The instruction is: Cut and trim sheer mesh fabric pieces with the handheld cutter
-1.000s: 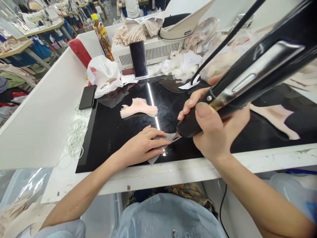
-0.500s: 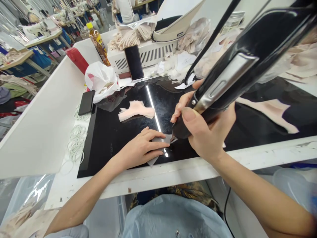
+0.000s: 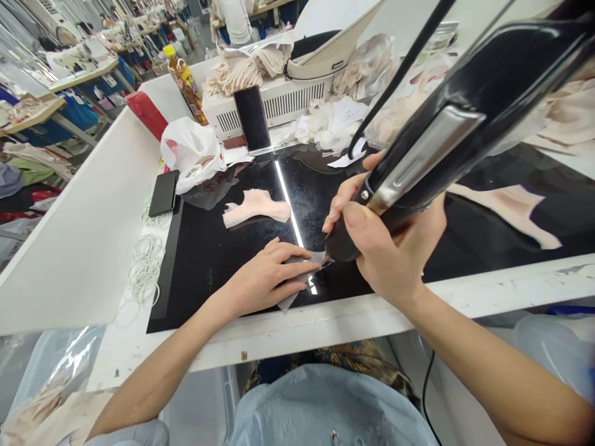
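My left hand point(image 3: 267, 279) lies flat with its fingers spread, pressing a thin grey translucent piece point(image 3: 289, 301) onto the black glossy worktop point(image 3: 195, 272). In my right hand point(image 3: 395, 257) is a thick black handheld tool point(image 3: 446, 118) with a silver lever, tilted down to the left. Its narrow metal tip point(image 3: 326, 261) is at the right edge of the grey piece, close to my left fingertips. Beyond my left hand, a pale pink fabric piece point(image 3: 257, 207) lies on the worktop. A similar fabric piece point(image 3: 515, 207) is at the right, partly behind the tool.
Along the left side are a black phone-like slab point(image 3: 163, 193), several pale rings point(image 3: 143, 272) and a white plastic bag point(image 3: 190, 152). Behind stand a propped phone point(image 3: 251, 118), a drink bottle point(image 3: 186, 83) and a white vented box point(image 3: 292, 96). A black cable point(image 3: 400, 77) hangs beside the tool.
My right hand and the tool have shifted very slightly to the right, the tip staying at the grey piece's edge. My left hand keeps its place.
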Motion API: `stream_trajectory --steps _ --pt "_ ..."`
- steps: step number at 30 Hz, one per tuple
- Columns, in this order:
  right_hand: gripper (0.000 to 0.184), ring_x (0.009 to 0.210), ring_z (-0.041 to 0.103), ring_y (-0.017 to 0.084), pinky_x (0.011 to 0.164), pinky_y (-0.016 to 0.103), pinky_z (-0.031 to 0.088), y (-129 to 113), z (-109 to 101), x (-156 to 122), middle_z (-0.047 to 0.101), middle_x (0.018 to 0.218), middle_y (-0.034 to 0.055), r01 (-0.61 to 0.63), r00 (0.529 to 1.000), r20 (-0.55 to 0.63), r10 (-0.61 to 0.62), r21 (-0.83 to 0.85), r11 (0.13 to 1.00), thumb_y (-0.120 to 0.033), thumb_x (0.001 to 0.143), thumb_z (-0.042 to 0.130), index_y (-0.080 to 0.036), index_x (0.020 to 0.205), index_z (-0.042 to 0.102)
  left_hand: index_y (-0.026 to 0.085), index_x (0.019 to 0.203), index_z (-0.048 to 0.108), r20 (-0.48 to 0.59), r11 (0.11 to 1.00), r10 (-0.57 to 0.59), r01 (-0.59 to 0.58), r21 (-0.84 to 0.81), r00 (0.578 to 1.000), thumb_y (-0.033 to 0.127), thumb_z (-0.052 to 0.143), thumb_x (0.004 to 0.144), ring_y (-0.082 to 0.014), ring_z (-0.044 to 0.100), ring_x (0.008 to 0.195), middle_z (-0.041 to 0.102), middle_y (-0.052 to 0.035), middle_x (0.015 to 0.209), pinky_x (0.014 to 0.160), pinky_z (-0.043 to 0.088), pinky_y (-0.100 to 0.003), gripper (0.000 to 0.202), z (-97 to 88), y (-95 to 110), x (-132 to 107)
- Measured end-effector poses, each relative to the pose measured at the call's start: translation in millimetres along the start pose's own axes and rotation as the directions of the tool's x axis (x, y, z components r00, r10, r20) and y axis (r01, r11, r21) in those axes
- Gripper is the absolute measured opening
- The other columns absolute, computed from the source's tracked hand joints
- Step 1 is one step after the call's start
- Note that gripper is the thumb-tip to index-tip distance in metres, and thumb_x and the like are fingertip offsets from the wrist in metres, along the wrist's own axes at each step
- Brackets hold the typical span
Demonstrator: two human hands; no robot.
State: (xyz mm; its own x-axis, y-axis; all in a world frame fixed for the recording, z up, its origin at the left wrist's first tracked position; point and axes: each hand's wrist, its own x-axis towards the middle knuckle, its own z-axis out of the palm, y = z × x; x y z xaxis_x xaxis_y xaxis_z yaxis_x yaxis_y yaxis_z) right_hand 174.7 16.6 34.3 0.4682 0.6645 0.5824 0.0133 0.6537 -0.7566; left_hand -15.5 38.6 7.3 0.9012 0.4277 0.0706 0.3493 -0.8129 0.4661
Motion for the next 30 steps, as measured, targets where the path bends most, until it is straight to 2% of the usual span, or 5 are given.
stream_trajectory --steps 6,14,23,26,30 --pt "0.042 0.059 0.06 0.016 0.059 0.038 0.058 -4 -3 2 0.063 0.076 -0.0033 -0.066 0.997 0.041 0.065 0.019 0.998 -0.04 0.075 0.082 -0.03 0.107 0.056 0.031 0.14 0.058 0.02 1.0 -0.006 0.006 0.017 1.0 0.029 0.053 0.102 -0.0233 0.054 0.129 0.056 -0.0092 0.141 0.121 0.027 -0.057 0.038 0.2 1 0" --pt "0.035 0.056 0.057 0.013 0.049 0.033 0.051 -5 -9 9 0.064 0.074 -0.0041 0.012 1.0 0.015 -0.013 0.105 0.994 -0.03 0.075 0.081 -0.028 0.101 0.058 0.03 0.135 0.062 0.014 1.0 -0.014 0.014 0.01 1.0 0.028 0.053 0.102 -0.0215 0.056 0.126 0.058 -0.0083 0.139 0.121 0.027 -0.055 0.034 0.1 3 0" --pt "0.037 0.062 0.063 0.017 0.055 0.037 0.056 1 -11 7 0.067 0.078 -0.0028 -0.011 1.0 -0.022 0.012 0.004 1.0 -0.032 0.075 0.08 -0.03 0.106 0.06 0.029 0.134 0.063 0.005 1.0 -0.003 0.003 0.004 1.0 0.029 0.054 0.102 -0.0228 0.056 0.127 0.058 -0.0091 0.139 0.121 0.028 -0.057 0.034 0.1 2 0" --pt "0.036 0.059 0.06 0.015 0.052 0.034 0.054 0 -15 10 0.065 0.077 -0.0041 -0.008 1.0 0.001 0.008 0.013 1.0 -0.03 0.076 0.08 -0.032 0.106 0.061 0.029 0.135 0.063 0.006 1.0 -0.01 0.01 0.001 1.0 0.029 0.053 0.102 -0.0227 0.056 0.128 0.058 -0.0089 0.139 0.122 0.027 -0.056 0.034 0.3 2 -1" --pt "0.034 0.055 0.057 0.013 0.05 0.032 0.052 -2 -20 15 0.063 0.076 -0.0048 0.013 0.999 -0.037 -0.013 0.022 1.0 -0.033 0.076 0.081 -0.034 0.104 0.062 0.031 0.135 0.062 0.016 1.0 -0.022 0.022 -0.003 1.0 0.029 0.053 0.102 -0.0217 0.055 0.129 0.058 -0.0076 0.139 0.123 0.024 -0.057 0.034 0.4 2 -1"
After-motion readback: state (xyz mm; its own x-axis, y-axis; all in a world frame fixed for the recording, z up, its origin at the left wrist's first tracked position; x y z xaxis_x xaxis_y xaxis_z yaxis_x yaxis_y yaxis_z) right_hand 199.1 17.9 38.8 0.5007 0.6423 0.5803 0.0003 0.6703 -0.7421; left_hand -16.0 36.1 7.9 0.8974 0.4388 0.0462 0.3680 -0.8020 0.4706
